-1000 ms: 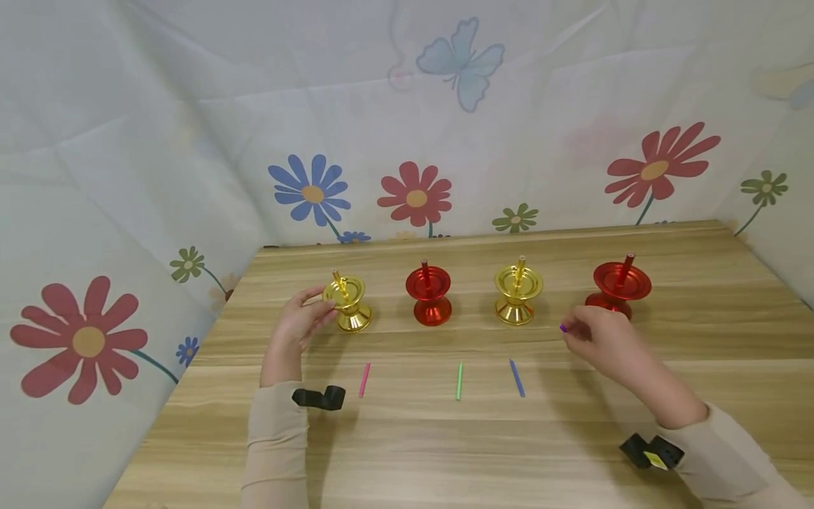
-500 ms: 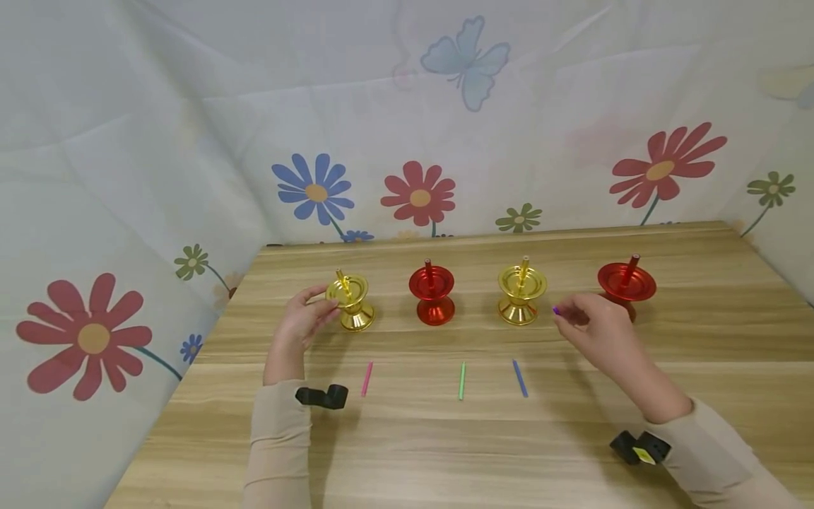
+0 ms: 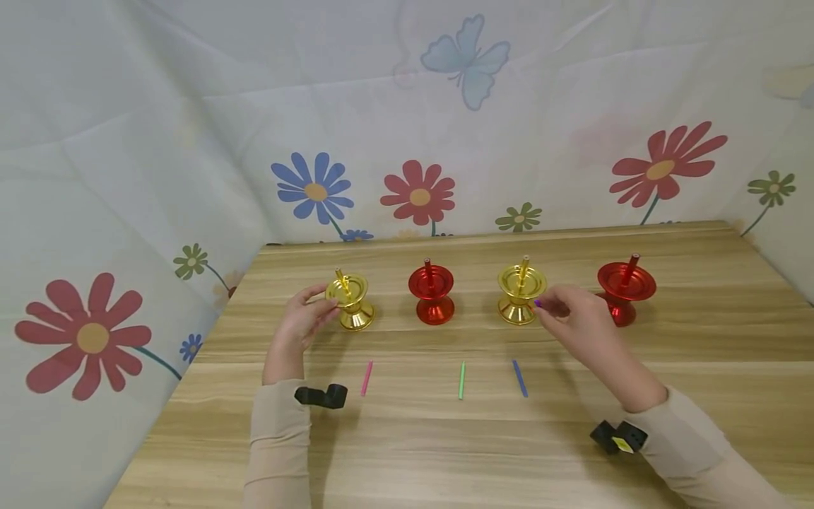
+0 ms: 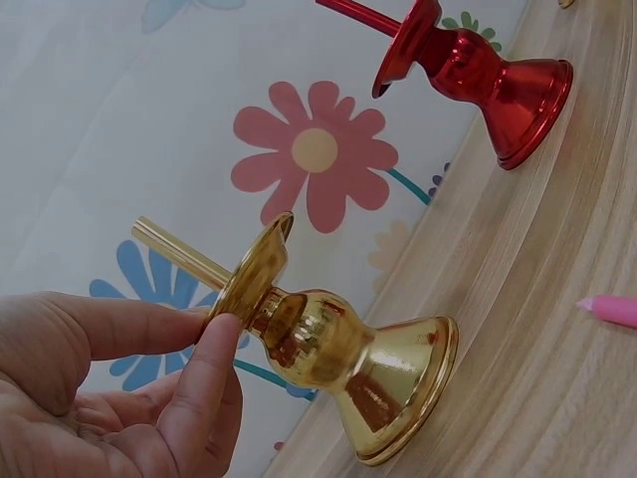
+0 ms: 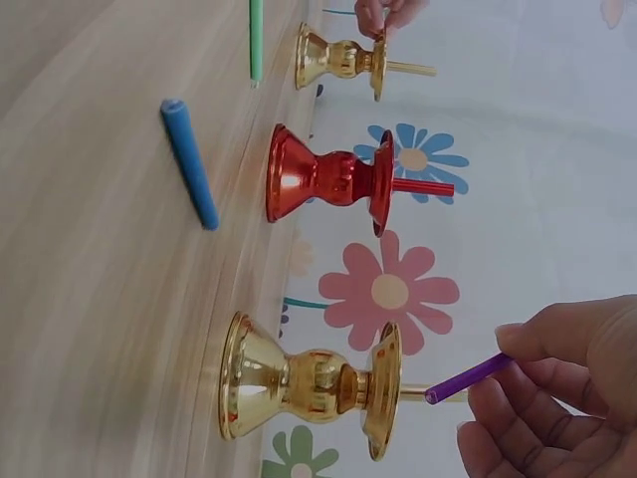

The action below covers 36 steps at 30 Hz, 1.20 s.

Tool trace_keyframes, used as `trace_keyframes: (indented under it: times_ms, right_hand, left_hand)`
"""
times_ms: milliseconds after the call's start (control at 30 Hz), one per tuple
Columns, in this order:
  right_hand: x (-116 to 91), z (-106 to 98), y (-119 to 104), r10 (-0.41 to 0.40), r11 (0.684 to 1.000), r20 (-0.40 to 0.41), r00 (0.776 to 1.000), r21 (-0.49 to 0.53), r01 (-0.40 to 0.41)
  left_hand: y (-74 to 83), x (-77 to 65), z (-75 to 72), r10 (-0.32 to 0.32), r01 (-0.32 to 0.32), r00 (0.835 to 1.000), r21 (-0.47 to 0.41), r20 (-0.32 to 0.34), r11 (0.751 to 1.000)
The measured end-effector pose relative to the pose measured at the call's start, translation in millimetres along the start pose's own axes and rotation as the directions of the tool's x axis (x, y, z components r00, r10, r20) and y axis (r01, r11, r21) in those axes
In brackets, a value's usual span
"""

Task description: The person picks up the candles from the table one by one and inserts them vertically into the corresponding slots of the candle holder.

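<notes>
table (image 3: pixel 407 452) | row on it, left to right: first candle holder (image 3: pixel 357 317), second candle holder (image 3: pixel 435 310), third candle holder (image 3: pixel 516 311), fourth candle holder (image 3: pixel 622 309) | before row, left to right: left candle (image 3: pixel 367 378), middle candle (image 3: pixel 461 381), right candle (image 3: pixel 520 378) | left hand (image 3: pixel 302 319): at first holder's left | right hand (image 3: pixel 575 322), held candle (image 5: pixel 470 378): near third holder | backdrop (image 3: pixel 553 155): behind table

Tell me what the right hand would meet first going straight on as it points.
Probably the nearer shiny gold metallic candle holder, with the slim purple candle that the right hand pinches touching first; depth is unclear.
</notes>
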State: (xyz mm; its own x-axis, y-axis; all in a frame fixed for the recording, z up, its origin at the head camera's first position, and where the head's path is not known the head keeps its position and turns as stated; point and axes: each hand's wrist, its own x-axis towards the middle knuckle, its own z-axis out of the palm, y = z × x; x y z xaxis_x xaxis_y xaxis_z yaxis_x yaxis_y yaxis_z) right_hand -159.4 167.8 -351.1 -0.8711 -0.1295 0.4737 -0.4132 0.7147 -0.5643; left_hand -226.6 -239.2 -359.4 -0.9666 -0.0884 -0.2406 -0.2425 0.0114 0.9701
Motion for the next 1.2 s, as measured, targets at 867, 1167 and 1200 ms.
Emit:
trace_keyframes:
  times_ms: [867, 1167, 1200]
  right_hand:
    - [33, 34, -32, -0.126, 0.989, -0.023, 0.992, 0.073, 0.127]
    - [43, 39, -48, -0.096, 0.991, 0.039, 0.995, 0.094, 0.092]
    - [45, 40, -50, -0.092, 0.992, 0.048, 0.995, 0.093, 0.087]
  left_hand:
    - [-1.8, 0.1, -2.9, -0.011, 0.011, 1.000, -0.006, -0.006, 1.000]
    - [-2.2, 3.3, 0.3, -0.009, 0.009, 1.000, 0.003, 0.013, 1.000]
    - [-2.6, 3.3, -0.1, -0.012, 0.011, 1.000, 0.005, 0.012, 1.000]
